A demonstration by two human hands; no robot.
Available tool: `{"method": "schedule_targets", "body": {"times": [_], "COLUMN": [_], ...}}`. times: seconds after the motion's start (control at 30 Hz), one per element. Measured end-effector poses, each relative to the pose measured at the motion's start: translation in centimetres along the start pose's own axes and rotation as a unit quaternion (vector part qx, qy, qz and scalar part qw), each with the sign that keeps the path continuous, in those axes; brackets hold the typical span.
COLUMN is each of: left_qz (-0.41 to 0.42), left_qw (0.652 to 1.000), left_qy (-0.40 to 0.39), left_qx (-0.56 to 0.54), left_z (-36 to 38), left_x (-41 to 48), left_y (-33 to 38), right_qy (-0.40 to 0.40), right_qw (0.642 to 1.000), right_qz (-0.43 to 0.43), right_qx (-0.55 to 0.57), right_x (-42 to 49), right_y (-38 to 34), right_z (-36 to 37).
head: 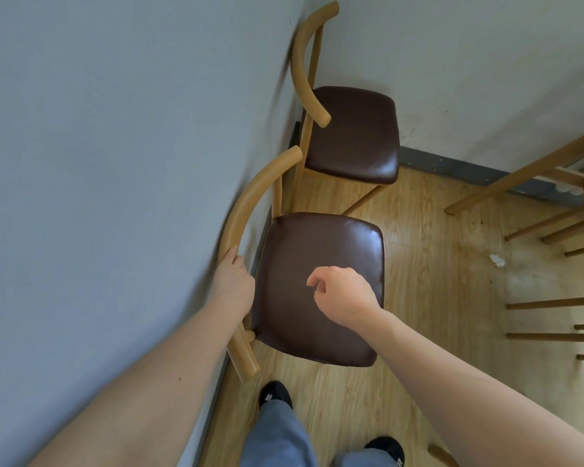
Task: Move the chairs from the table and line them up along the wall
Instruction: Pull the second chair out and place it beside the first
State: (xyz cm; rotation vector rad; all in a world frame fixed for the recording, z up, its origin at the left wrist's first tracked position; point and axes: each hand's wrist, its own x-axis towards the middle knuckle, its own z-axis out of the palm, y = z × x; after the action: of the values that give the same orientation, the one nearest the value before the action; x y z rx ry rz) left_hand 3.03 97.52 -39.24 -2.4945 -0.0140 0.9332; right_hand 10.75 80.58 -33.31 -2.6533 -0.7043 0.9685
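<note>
Now my left hand (234,284) wraps its fingers around the curved back of the near chair (321,288), which stands against the wall (115,163) beside another chair (351,133); my right hand (343,296) hovers over the seat, fingers loosely curled, holding nothing.

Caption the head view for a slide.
Left hand grips the near chair's backrest by the wall; right hand hovers above its seat.
</note>
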Motion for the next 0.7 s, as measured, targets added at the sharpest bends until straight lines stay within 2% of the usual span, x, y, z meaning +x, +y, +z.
{"method": "schedule_targets", "body": {"times": [0.27, 0.47, 0.6, 0.7], "left_qz": [-0.045, -0.042, -0.036, -0.016], "left_qw": [0.995, 0.988, 0.978, 0.955], "left_qy": [0.007, 0.022, 0.071, 0.122], "left_qx": [-0.083, -0.147, -0.193, -0.270], "left_z": [0.0, -0.5, -2.3, -5.0], "left_x": [-0.6, -0.6, -0.7, -0.7], "left_y": [0.6, 0.8, 1.7, 2.7], "right_qy": [0.028, 0.035, 0.043, 0.057], "right_qw": [1.000, 0.999, 0.999, 0.998], "right_qz": [0.011, 0.023, 0.025, 0.023], "right_qx": [0.007, 0.012, 0.020, 0.029], "right_x": [-1.7, -2.7, -3.2, -3.6], "right_y": [1.7, 3.2, 3.4, 3.5], "right_z": [-0.2, 0.0, 0.1, -0.5]}}
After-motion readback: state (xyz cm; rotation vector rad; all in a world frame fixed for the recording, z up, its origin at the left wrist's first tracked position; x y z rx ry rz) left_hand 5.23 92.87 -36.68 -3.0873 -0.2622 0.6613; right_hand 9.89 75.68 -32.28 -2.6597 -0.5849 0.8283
